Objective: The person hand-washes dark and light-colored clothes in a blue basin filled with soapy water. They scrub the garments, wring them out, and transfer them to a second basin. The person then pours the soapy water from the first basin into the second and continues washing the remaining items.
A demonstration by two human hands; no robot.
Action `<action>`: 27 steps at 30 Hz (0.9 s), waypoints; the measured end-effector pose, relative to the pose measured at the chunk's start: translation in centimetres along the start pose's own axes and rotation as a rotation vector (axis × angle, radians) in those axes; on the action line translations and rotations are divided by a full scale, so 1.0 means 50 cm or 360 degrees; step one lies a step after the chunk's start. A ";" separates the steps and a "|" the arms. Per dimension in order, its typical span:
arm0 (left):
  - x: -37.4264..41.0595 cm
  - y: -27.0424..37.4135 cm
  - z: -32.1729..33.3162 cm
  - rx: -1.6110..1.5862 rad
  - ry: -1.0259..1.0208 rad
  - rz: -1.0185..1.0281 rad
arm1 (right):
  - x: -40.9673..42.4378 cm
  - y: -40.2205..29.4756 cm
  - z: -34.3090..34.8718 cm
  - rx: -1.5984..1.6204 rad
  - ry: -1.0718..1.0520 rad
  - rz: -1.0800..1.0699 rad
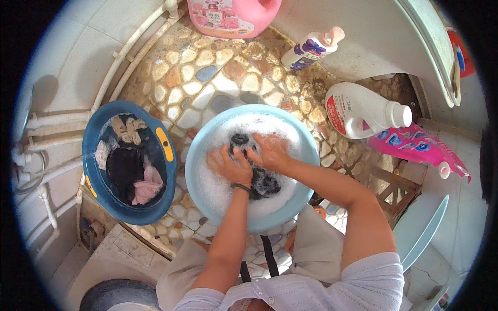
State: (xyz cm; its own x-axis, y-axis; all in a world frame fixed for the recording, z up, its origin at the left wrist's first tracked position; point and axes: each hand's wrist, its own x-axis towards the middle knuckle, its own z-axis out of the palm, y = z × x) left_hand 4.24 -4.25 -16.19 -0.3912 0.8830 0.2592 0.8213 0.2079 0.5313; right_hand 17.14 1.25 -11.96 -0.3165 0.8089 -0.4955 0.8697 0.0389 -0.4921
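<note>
A light blue round plastic basin [194, 194] stands before me, its water covered with white soap suds [218, 194]. Wet black cloth [266, 182] lies in the middle of the foam, partly under my hands. My left hand [230, 166], with a dark band at the wrist, grips the cloth from the left, thumb towards the right. From the right, my right hand [272, 151] holds the cloth's upper part, its fingertips partly hidden by suds. The two hands are close together.
A dark blue oval tub [91, 194] on the left holds clothes in water. A pink jug [235, 19], pump bottle [309, 50], white detergent bottle [358, 110] and magenta refill pouch [420, 145] stand around. White pipes [113, 70] line the left wall above a pebble-patterned floor [202, 89].
</note>
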 end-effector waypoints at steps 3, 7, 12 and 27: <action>0.002 -0.013 0.043 0.0031 -0.0174 -0.0154 | 0.046 0.079 0.090 -0.0234 0.0077 -0.0341; -0.012 -0.062 0.070 -0.0118 -0.0510 -0.0199 | 0.115 0.102 0.114 0.0345 -0.0005 -0.0314; 0.061 -0.048 0.099 -0.0193 -0.0316 -0.0295 | 0.161 0.086 0.076 0.0458 0.0236 0.0067; 0.066 0.078 -0.154 -0.0106 -0.0070 0.0108 | -0.201 -0.029 -0.072 -0.0020 0.0620 -0.0992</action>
State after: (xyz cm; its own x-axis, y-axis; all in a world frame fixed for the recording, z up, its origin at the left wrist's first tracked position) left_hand 2.96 -3.78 -7.04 -0.3162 0.9119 0.2617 0.8151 0.1200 0.5668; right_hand 20.42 -4.82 -3.69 -0.5982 0.7841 0.1653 0.5772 0.5647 -0.5899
